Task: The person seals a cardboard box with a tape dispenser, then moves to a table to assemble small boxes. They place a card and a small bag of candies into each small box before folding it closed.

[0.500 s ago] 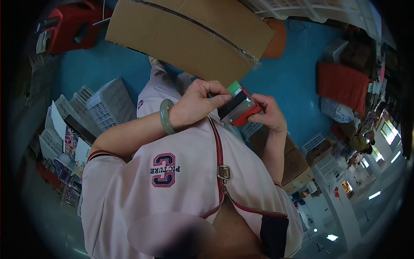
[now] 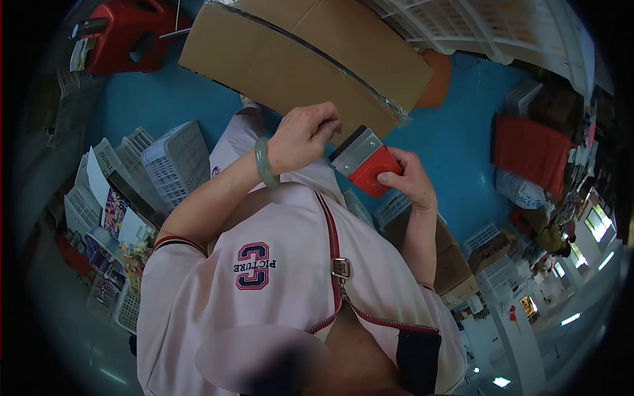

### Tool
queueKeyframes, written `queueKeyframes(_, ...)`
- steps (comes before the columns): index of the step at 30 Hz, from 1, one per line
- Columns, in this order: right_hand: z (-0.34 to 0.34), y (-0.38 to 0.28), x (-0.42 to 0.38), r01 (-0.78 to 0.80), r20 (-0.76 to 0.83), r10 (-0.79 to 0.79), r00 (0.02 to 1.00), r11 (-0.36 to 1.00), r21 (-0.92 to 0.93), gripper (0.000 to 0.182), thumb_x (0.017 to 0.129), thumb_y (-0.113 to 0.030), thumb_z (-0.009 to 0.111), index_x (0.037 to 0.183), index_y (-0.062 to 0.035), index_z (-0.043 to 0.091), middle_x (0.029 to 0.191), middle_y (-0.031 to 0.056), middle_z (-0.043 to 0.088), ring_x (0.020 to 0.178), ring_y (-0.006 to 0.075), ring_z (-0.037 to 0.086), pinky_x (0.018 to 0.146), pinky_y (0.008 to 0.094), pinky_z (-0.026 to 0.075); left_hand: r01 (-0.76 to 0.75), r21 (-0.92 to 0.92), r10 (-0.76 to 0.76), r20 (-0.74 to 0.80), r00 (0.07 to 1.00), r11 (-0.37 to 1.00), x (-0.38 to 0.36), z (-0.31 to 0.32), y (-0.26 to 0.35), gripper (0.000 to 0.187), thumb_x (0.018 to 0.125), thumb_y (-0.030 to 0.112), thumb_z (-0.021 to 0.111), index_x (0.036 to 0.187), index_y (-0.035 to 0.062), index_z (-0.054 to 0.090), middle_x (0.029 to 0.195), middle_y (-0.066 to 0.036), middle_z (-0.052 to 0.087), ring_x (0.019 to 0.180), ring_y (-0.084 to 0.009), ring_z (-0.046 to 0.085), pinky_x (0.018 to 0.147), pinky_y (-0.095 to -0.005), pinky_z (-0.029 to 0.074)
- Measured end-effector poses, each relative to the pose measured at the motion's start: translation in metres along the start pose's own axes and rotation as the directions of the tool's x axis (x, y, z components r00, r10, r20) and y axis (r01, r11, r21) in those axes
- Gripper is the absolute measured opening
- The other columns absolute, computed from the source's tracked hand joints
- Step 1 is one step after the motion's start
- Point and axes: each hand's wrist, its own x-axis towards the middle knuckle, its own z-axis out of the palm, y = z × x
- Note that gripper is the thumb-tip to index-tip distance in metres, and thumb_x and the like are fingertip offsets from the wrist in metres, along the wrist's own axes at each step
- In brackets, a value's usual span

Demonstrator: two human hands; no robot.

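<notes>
In my right hand (image 2: 415,181) is a red tape dispenser (image 2: 375,173) with a metal plate and a dark serrated blade along its upper left edge. The thumb presses on its red face and the other fingers go behind it. My left hand (image 2: 298,140), with a green bangle (image 2: 265,162) at the wrist, is raised to the left of the blade, apart from it. Its fingers are curled together, and whatever they may pinch is hidden. Just beyond both hands lies a large cardboard box (image 2: 304,49) with shiny tape along its seam.
White plastic crates (image 2: 175,162) stand on the left, near a red plastic container (image 2: 129,39). At the right are a red cloth-like piece (image 2: 531,148) and more cardboard boxes (image 2: 449,264). A white rack-like crate (image 2: 462,26) borders the upper right. The floor (image 2: 442,152) is blue.
My left hand has come off the dispenser and moved up and left. The dispenser has turned, so its red face shows and the green part is out of sight. My view has shifted slightly.
</notes>
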Motion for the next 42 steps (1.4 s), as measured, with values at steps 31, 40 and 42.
queueKeyframes(31,0.176,-0.161,0.215,-0.087,-0.093,0.067,0.993,0.967,-0.237,0.036,0.082,-0.029,0.072,0.096,0.0032,0.065,0.079,0.0053,0.066,0.071,0.0096,0.060,0.064,0.0278,0.049,0.153,-0.213,-0.210,-0.279,0.937,0.965,0.072,-0.316,-0.069,0.010,0.089,0.006,0.064,0.082,0.0000,0.060,0.064,0.000,0.059,0.056,-0.0054,0.056,0.048,-0.0210,0.044)
queueKeyframes(40,0.196,-0.219,0.182,-0.140,-0.200,0.088,0.976,0.954,-0.264,0.028,0.089,-0.022,0.065,0.102,0.0028,0.065,0.087,0.0024,0.066,0.079,0.0074,0.061,0.072,0.0242,0.050,0.115,-0.172,-0.171,-0.360,0.917,0.978,0.115,-0.449,-0.102,0.015,0.086,0.014,0.066,0.080,0.0006,0.064,0.061,-0.003,0.061,0.053,-0.0078,0.057,0.048,-0.0233,0.045)
queueKeyframes(42,0.202,-0.224,0.185,-0.114,-0.192,0.059,0.980,0.950,-0.290,0.028,0.090,-0.022,0.064,0.103,0.0029,0.064,0.087,0.0022,0.067,0.078,0.0074,0.061,0.072,0.0241,0.050,0.045,0.118,0.012,-0.437,0.899,0.992,0.123,-0.449,-0.105,0.018,0.084,0.018,0.067,0.079,0.0006,0.065,0.061,-0.006,0.062,0.052,-0.0102,0.058,0.051,-0.0269,0.047)
